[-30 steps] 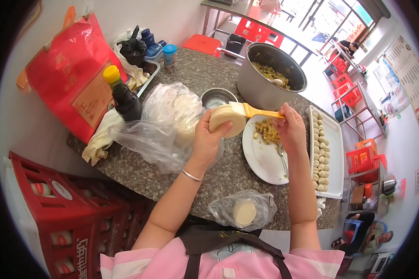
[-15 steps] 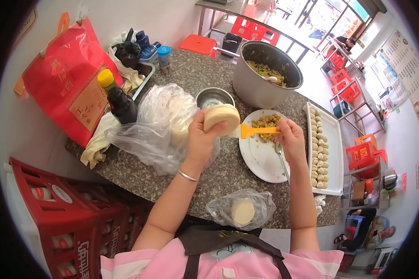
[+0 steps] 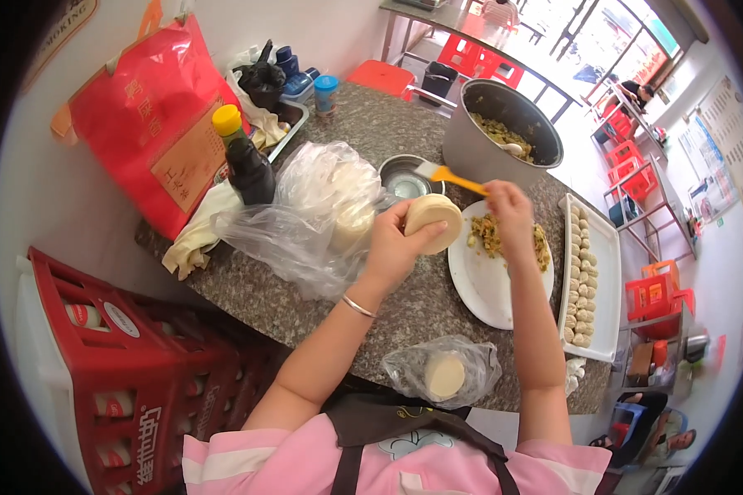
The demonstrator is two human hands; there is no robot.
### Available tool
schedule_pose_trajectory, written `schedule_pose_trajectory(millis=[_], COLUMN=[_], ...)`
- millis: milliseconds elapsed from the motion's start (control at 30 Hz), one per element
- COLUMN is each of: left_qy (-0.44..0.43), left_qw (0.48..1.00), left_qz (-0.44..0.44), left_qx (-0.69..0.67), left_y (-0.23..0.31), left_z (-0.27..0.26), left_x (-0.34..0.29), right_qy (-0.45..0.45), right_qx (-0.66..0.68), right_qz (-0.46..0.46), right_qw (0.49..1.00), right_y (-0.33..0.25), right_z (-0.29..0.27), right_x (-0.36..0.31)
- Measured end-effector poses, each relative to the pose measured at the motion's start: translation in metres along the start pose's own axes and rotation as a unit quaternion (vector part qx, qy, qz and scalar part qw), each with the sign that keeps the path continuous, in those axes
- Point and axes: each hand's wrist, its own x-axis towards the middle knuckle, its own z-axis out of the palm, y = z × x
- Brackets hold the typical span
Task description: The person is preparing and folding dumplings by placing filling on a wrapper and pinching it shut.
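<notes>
My left hand (image 3: 396,247) grips a stack of round dough wrappers (image 3: 434,223) by its edge, thumb on the face. In my right hand (image 3: 510,216) is a pastry brush (image 3: 452,177) with a yellow handle; its pale bristles hang over the rim of a small metal bowl (image 3: 404,175) holding clear liquid. Below the right hand lies a white plate (image 3: 487,299) with chopped filling (image 3: 489,236). More wrappers (image 3: 446,376) sit in a clear plastic bag (image 3: 396,363) near my body. A larger plastic bag (image 3: 297,186) with pale dough rounds lies left of the bowl.
A big pot (image 3: 470,148) of filling stands behind the plate. Rows of dumplings (image 3: 582,285) fill part of a white tray (image 3: 607,289) at right. At left are a dark bottle (image 3: 250,169), a red bag (image 3: 144,115) and red crates (image 3: 132,355) beside the table.
My right hand has lifted the brush away from the wrappers, turning its bristles toward the metal bowl. The left hand still holds the stack, now tilted differently. The whole view has shifted slightly.
</notes>
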Motion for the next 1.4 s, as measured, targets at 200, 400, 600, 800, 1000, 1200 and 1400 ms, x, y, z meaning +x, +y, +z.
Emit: schedule_pose_trajectory(millis=[200, 400, 600, 800, 1000, 1200, 1400], left_qy=[-0.067, -0.186, -0.349, -0.359, -0.264, -0.186, -0.188], left_qw=[0.994, 0.980, 0.918, 0.809, 0.891, 0.881, 0.848], left_qz=[-0.049, -0.074, -0.172, 0.029, -0.049, 0.103, 0.212], left_qx=[-0.065, -0.006, 0.081, 0.465, 0.366, 0.422, 0.447], left_y=[-0.008, 0.004, 0.013, 0.002, 0.003, -0.004, -0.008], left_z=[-0.007, 0.004, 0.046, 0.045, 0.037, 0.028, 0.025], left_x=[0.006, -0.001, -0.051, -0.117, -0.130, -0.151, -0.153], right_qy=[-0.071, -0.023, 0.031, 0.032, -0.040, -0.070, -0.042], right_qx=[-0.004, -0.021, 0.020, 0.088, -0.074, -0.224, -0.251], right_qz=[0.002, 0.023, 0.193, 0.215, -0.008, -0.157, -0.182], right_qw=[0.997, 0.999, 0.980, 0.972, 0.996, 0.959, 0.950], right_y=[0.018, -0.020, -0.011, -0.008, -0.029, -0.029, -0.025], right_z=[-0.002, -0.063, -0.119, -0.117, -0.066, -0.047, -0.046], right_x=[-0.024, -0.110, -0.227, -0.270, -0.242, -0.226, -0.220])
